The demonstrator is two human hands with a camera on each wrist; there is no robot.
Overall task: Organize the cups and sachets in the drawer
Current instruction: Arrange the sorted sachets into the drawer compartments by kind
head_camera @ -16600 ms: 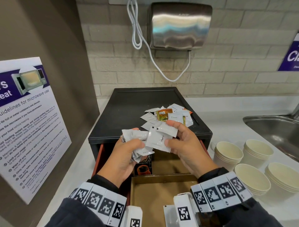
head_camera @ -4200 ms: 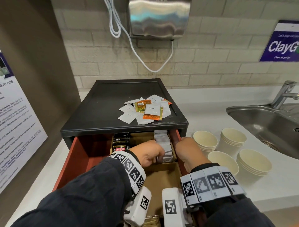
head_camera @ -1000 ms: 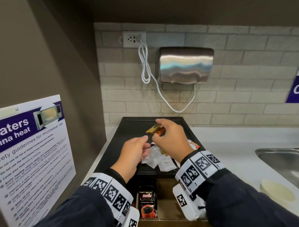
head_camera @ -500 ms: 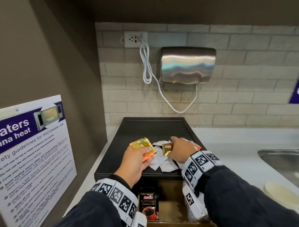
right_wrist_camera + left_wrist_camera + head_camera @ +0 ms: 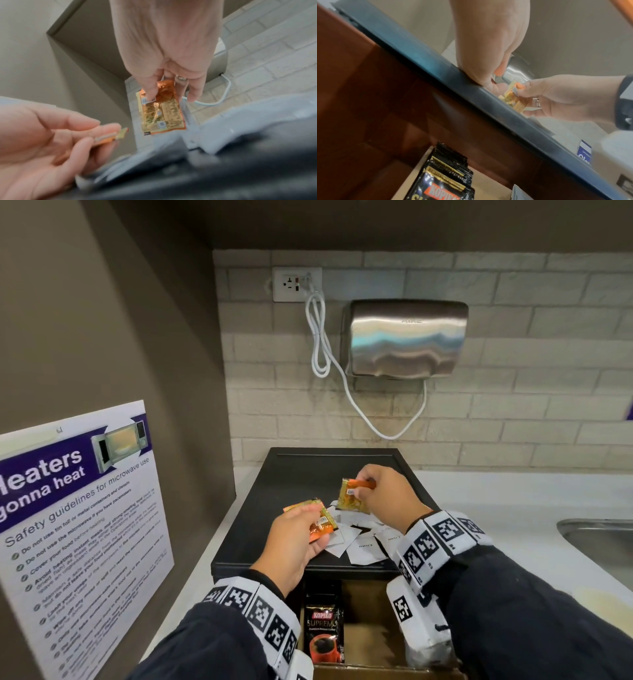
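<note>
My right hand (image 5: 383, 498) pinches a gold-orange sachet (image 5: 352, 496) by its top edge, lifted above the black drawer unit's top (image 5: 301, 474); the right wrist view shows the same sachet (image 5: 162, 108) hanging from the fingers. My left hand (image 5: 294, 539) holds other orange sachets (image 5: 317, 523) between thumb and fingers, just left of the right hand. White sachets (image 5: 363, 546) lie scattered on the unit's top beneath both hands. Below, the pulled-out drawer (image 5: 370, 628) holds black Kopiko sachets (image 5: 323, 631), seen again as the Kopiko stack (image 5: 447, 180) in the left wrist view.
A steel hand dryer (image 5: 406, 340) with a white cable (image 5: 322, 344) hangs on the brick wall behind. A microwave safety poster (image 5: 68, 525) covers the left wall. The sink's edge (image 5: 599, 546) and a paper cup's rim (image 5: 606, 607) show at the right.
My right hand has lifted a gold-orange sachet off the pile, where half a second ago it was reaching down among the sachets. The left hand keeps holding its orange sachets, slightly lower.
</note>
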